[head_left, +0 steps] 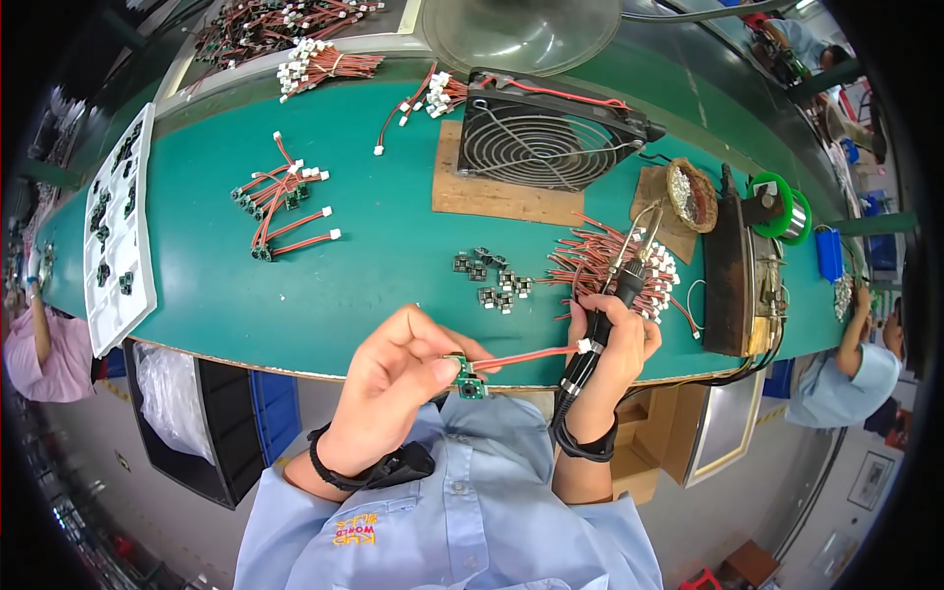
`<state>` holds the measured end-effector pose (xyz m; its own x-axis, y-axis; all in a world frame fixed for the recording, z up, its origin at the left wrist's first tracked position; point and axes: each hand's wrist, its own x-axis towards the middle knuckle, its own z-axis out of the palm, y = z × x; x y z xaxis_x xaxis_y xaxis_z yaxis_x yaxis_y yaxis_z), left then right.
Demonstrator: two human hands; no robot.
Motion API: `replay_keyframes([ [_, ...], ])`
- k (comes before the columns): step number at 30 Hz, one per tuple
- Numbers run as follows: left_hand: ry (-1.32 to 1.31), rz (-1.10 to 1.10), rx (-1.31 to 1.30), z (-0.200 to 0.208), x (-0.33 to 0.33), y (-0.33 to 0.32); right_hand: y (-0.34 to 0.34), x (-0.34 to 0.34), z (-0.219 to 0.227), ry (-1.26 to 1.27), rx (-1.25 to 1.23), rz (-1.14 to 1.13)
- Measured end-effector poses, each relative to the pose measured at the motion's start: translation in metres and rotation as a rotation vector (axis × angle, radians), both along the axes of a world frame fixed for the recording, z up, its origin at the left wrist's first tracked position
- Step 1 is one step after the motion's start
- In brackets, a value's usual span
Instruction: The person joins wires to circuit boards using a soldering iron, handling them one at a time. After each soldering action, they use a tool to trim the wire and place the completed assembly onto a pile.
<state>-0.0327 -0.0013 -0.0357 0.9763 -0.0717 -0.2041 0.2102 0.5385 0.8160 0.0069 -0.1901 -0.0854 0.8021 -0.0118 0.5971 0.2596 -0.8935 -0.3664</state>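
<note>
My left hand [383,388] pinches a small green circuit board [470,382] between thumb and fingers, just past the table's front edge. From the board a red wire lead [526,355] runs right to a white plug [584,346] beside my right hand [612,346]. That hand is closed around the black handle of a soldering iron [627,282], whose metal end points up and away. Beyond it lies a heap of red wire leads with white plugs [600,258]. Several loose small boards [492,280] lie left of the heap.
Wired boards [280,202] lie at left, near a white foam tray [138,285] holding dark parts. A fan [541,143] stands at the back. To the right are a bowl [692,195], a dark metal box [726,275] and a green solder spool [779,208]. Co-workers sit both sides.
</note>
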Motion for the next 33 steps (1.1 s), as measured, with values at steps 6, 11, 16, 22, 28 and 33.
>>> replay_keyframes([
  [6,0.012,-0.088,-0.093,-0.001,-0.002,0.002,0.0,-0.003,-0.004,-0.023,0.036,0.002],
  [11,0.018,-0.12,-0.12,0.002,0.0,0.001,-0.005,-0.01,-0.013,-0.041,0.289,0.121],
  [16,0.005,-0.173,-0.024,-0.001,-0.001,0.004,-0.008,-0.015,-0.004,0.053,0.727,0.262],
  [22,-0.018,-0.256,0.203,0.004,-0.007,0.003,-0.014,-0.021,0.016,0.148,0.94,0.401],
  [28,-0.179,-0.256,0.525,0.01,-0.001,-0.01,-0.016,-0.032,0.033,0.207,0.939,0.425],
  [33,-0.484,-0.227,0.998,0.02,0.001,-0.023,-0.014,-0.042,0.049,0.259,0.906,0.553],
])
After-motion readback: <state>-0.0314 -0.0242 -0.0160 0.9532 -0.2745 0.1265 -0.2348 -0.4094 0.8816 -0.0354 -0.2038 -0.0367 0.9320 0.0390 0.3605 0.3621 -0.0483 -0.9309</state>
